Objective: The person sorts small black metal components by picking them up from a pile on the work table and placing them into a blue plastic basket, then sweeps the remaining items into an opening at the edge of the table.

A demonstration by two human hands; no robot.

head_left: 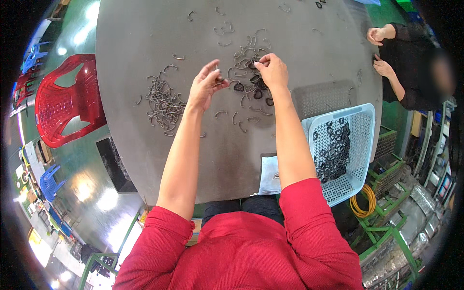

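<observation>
My left hand (205,88) is raised over the grey table with its fingers curled. A small dark piece shows between thumb and fingers, too blurred to name. To its right, my right hand (274,72) has thumb and forefinger pinched together above a scatter of bent wire hooks (249,50) and black rings (257,94). What that pinch holds, if anything, cannot be made out. Left of my left forearm lies a tangled heap of curved metal hooks (163,104). Single hooks (221,113) lie loose between my forearms.
Right of my right forearm, a light blue perforated basket (365,145) holds many black rings (333,154). A pale cloth (268,176) lies at the table's (227,164) near edge. Across the right edge are a co-worker's hands (383,66). A red plastic chair (60,106) stands left.
</observation>
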